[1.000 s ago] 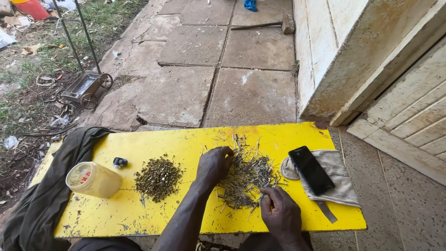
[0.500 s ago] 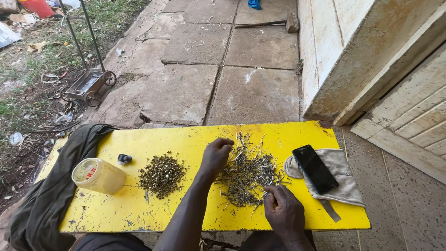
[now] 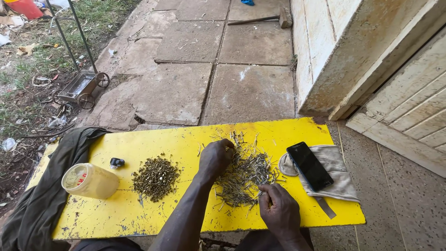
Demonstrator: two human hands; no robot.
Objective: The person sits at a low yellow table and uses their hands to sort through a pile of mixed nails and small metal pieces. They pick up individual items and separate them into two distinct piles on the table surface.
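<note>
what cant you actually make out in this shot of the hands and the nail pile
- Head view: what the left hand pinches is hidden by its curled fingers.
- The right hand covers whatever lies under its palm at the edge of the long nail pile.
- The small pile: single pieces too small to tell apart.
- The jar: contents unclear through its cloudy wall.
- Both forearms are cut off by the bottom edge.

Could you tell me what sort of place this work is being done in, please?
Most likely an outdoor yard or doorstep beside a building, used as a makeshift workspace. Stone paving slabs run to a grassy, littered verge, a weathered wall stands alongside, and a yellow board serves as the bench.
</note>
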